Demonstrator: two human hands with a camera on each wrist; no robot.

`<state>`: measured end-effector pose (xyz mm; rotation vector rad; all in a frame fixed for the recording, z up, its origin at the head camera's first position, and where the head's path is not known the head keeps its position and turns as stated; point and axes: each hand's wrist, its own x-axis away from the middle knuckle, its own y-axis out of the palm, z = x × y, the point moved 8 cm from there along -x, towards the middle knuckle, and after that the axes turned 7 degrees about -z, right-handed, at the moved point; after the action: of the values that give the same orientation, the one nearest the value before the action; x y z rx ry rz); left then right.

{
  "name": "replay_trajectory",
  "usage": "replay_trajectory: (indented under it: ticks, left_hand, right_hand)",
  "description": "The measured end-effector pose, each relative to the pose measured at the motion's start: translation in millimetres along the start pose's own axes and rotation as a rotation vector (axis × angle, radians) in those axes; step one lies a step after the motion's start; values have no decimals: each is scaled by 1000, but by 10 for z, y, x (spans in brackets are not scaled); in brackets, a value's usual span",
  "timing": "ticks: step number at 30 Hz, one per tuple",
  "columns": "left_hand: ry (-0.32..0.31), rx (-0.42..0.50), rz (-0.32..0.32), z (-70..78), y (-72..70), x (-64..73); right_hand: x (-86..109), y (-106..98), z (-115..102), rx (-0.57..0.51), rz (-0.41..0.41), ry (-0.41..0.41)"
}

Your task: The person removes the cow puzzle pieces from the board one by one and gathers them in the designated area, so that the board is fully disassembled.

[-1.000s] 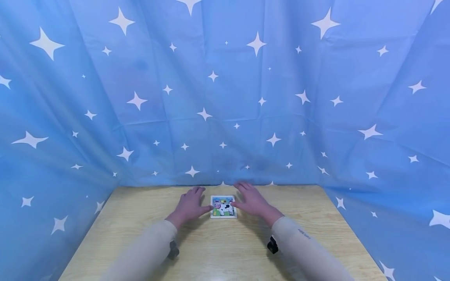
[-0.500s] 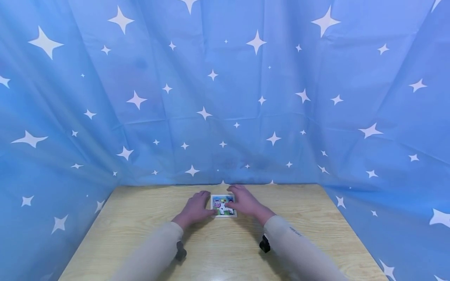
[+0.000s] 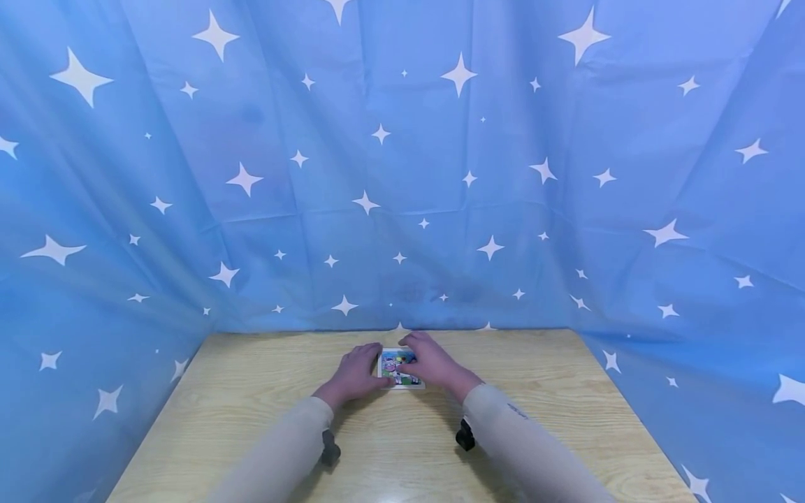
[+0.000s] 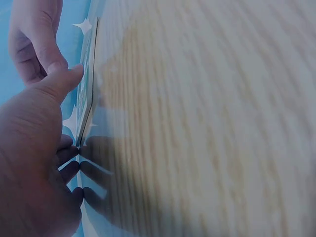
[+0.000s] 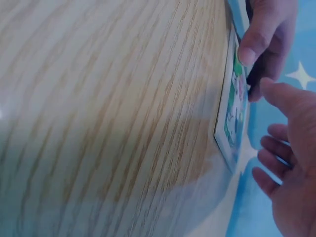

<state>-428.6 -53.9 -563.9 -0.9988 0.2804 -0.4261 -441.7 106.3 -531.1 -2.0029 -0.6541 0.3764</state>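
Note:
A small square picture puzzle [image 3: 410, 380] with a pale border lies flat near the table's back edge; its cartoon cow is partly covered by my hands. My left hand [image 3: 355, 372] is at its left side, thumb over the near left corner. In the left wrist view the fingertips of the left hand [image 4: 39, 148] meet the tabletop beside the puzzle's edge [image 4: 90, 74]. From the right, my right hand [image 3: 434, 362] reaches over the puzzle with its thumb above the picture. The right wrist view shows this right hand [image 5: 296, 148] with fingers spread and nothing between them.
The wooden table [image 3: 390, 447] spreads out toward me. A blue curtain [image 3: 402, 175] with white stars rises right behind its back edge and along both sides. A small black device [image 3: 465, 436] sits under the right sleeve, another black device [image 3: 330, 447] under the left.
Both hands have come inward: the left has moved right onto the puzzle's left edge, and the right has moved left over the picture, covering more of the cow. The puzzle has stayed in place.

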Motion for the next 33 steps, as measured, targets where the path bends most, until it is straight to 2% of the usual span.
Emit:
replay_trajectory:
  ticks: [4, 8, 14, 17, 33]
  left_hand:
    - [-14, 11, -25, -50, 60, -22]
    - [-6, -1, -22, -113, 115, -60]
    - [-1, 30, -9, -205, 164, -109]
    - [-5, 46, -9, -238, 187, -124]
    - [-16, 100, -10, -244, 203, -93]
  right_hand:
    - [-40, 46, 5, 0, -15, 7]
    - [-89, 92, 4, -3, -31, 25]
    - [-163, 126, -110, -20, -50, -32]
    - [-195, 155, -136, -20, -58, -33]
    - [-320, 264, -144, 81, -66, -57]
